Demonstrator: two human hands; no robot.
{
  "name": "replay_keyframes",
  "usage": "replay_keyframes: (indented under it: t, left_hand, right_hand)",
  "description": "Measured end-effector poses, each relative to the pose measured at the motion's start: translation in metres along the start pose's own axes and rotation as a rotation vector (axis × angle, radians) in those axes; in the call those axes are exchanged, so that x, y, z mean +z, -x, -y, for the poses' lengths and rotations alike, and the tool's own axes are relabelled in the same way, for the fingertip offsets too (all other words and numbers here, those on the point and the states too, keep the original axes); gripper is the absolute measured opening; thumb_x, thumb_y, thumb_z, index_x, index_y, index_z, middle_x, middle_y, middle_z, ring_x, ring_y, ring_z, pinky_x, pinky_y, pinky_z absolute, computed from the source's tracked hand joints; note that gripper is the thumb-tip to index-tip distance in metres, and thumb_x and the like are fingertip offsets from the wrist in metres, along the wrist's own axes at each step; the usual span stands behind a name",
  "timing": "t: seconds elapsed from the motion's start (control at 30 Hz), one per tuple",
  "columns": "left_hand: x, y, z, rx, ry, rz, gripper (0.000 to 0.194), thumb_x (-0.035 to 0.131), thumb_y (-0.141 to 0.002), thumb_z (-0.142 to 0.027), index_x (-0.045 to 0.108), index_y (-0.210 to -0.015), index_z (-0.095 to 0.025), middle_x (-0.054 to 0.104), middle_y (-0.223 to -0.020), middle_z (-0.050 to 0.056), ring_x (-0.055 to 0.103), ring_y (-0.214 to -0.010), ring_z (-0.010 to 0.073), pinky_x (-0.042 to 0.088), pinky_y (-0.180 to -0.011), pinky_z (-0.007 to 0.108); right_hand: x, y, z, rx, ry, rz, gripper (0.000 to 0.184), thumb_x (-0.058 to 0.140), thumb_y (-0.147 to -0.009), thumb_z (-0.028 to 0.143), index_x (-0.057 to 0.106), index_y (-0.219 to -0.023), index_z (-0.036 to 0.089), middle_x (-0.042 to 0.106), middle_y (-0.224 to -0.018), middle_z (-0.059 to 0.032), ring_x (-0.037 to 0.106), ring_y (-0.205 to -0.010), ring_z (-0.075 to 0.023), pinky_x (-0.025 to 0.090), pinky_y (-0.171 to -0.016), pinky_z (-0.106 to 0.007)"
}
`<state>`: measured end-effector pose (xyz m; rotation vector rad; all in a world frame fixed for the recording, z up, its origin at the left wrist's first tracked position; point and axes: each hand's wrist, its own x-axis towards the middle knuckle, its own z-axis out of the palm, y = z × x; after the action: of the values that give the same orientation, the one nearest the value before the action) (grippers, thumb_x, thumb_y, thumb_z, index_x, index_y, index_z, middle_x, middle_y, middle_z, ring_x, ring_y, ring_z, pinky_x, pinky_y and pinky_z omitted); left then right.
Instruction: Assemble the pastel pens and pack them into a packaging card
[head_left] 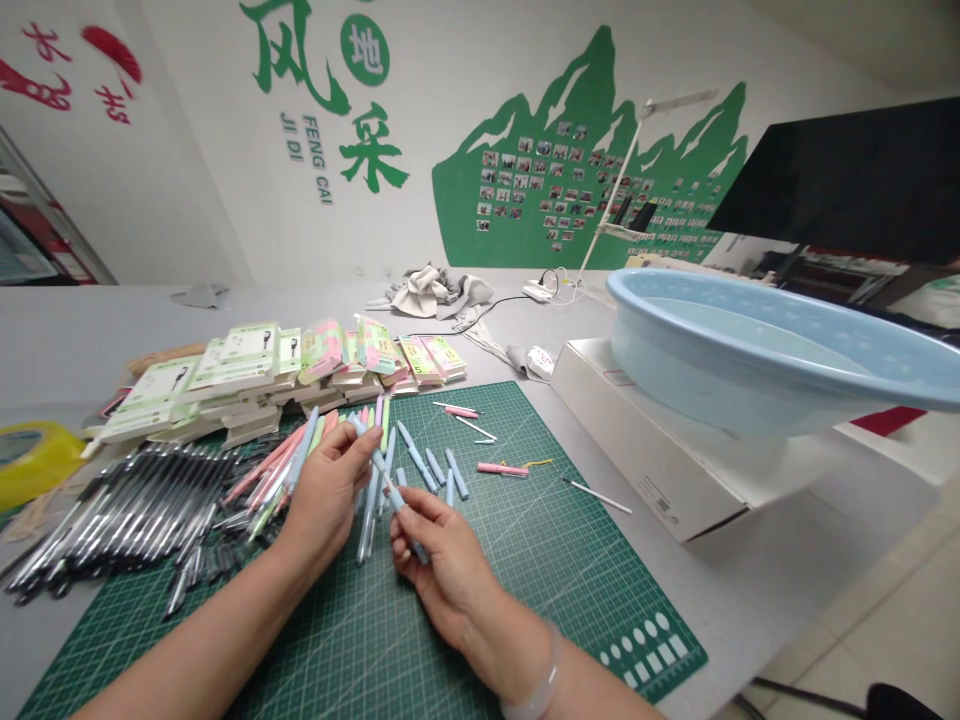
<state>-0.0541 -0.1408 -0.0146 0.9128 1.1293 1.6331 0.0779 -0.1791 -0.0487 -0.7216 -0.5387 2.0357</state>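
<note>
Though indoors, cutting mat (525,560) (grey table (90,340))

Pale blue pen (393,492); dark green cutting mat (517,570), pale grid lines.

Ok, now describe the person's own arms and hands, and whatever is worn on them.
Both forearms are bare, with no sleeves, gloves or cables in view on the left hand or the right hand. The only thing worn is a smooth, pale, translucent bangle on the right wrist.
</note>
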Motion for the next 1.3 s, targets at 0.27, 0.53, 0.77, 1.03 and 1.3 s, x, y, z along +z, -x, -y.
replay_keyframes:
  t: [0.27, 0.53, 0.77, 1.03, 1.3]
  left_hand:
    - [-0.008, -0.01, -0.008, -0.017, 0.158, -0.015, 0.025, 0.071, -0.071, -0.032, 0.053, -0.07, -0.014, 0.041, -0.059, -0.006, 0.034, -0.047, 0.0036, 0.024, -0.037, 0.012]
    - [-0.019, -0.015, -0.017, -0.015, -0.283, 0.087, 0.029, 0.066, -0.07, -0.042, 0.053, -0.066, -0.017, 0.042, -0.052, -0.007, 0.034, -0.043, 0.0064, 0.022, -0.041, 0.018]
    - [0.004, 0.009, 0.023, 0.079, -1.245, 0.464, 0.024, 0.061, -0.07, -0.036, 0.05, -0.056, -0.02, 0.056, -0.055, 0.0, 0.053, -0.057, 0.0178, 0.028, -0.052, 0.025]
    - [0.021, 0.014, 0.012, 0.132, -1.157, 0.279, 0.023, 0.063, -0.071, -0.034, 0.061, -0.087, -0.018, 0.059, -0.064, 0.003, 0.056, -0.063, 0.0194, 0.033, -0.056, 0.026]
    - [0.035, 0.001, 0.019, -0.351, -0.055, 0.325, 0.033, 0.072, -0.067, -0.037, 0.066, -0.089, -0.012, 0.058, -0.072, 0.001, 0.048, -0.054, 0.0057, 0.036, -0.045, 0.015]
  right_hand:
    - [-0.01, -0.003, 0.011, -0.038, 0.156, -0.019, 0.033, 0.072, -0.068, 0.022, 0.067, -0.1, 0.017, 0.06, -0.073, -0.0018, 0.052, -0.065, -0.0094, 0.038, -0.06, -0.02]
    - [-0.013, -0.003, 0.033, -0.111, 0.138, 0.015, 0.034, 0.075, -0.068, 0.025, 0.067, -0.1, 0.017, 0.061, -0.077, -0.0029, 0.055, -0.072, -0.0114, 0.041, -0.067, -0.022]
    - [-0.034, -0.002, 0.07, -0.216, 0.355, -0.07, 0.036, 0.076, -0.066, 0.03, 0.069, -0.098, 0.014, 0.062, -0.073, -0.0021, 0.05, -0.06, -0.0079, 0.04, -0.059, -0.019]
    - [-0.046, 0.0, 0.072, -0.211, 0.397, -0.06, 0.034, 0.073, -0.067, 0.03, 0.069, -0.097, 0.014, 0.06, -0.069, -0.0009, 0.046, -0.054, -0.0059, 0.034, -0.05, -0.017]
    - [-0.046, 0.001, 0.068, -0.267, 0.571, -0.024, 0.034, 0.071, -0.068, 0.032, 0.07, -0.096, 0.014, 0.063, -0.07, -0.0017, 0.048, -0.055, -0.0075, 0.035, -0.054, -0.02]
